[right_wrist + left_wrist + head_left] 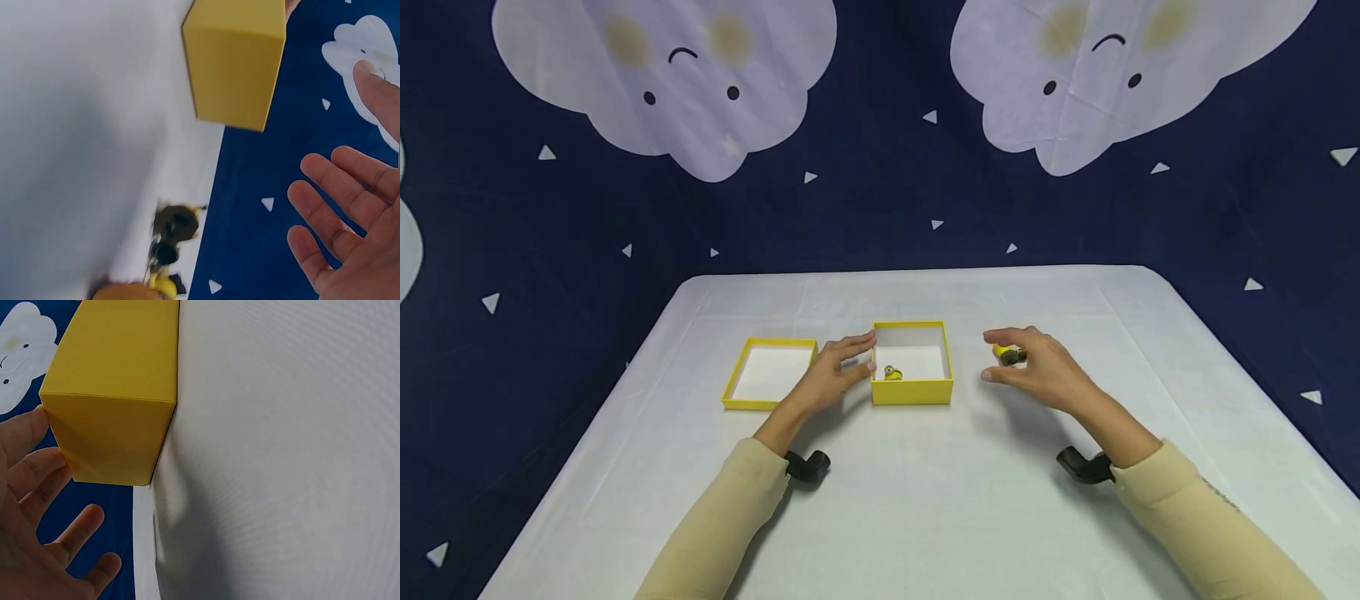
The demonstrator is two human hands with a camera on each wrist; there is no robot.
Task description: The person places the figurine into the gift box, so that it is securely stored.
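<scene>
A yellow open box [912, 392] with a white inside stands on the table, and a small yellow figurine [892, 372] with a round goggle eye sits in it. At the box's left side, my left hand [831, 379] has its fingertips against the wall; its fingers are spread in the left wrist view. To the right of the box, my right hand [1048, 371] is held with thumb and fingers apart and nothing between them. Partly hidden behind that hand are small yellow and dark toys [1006, 354]; the right wrist view shows a blurred brown toy [177, 222] among them.
Left of the box lies a shallow yellow-rimmed lid [745, 405], white inside, partly behind my left hand. A white cloth covers the table [925, 500]. Behind it hangs a dark blue backdrop [865, 225] with clouds and small triangles. Each wrist wears a black camera mount [808, 467].
</scene>
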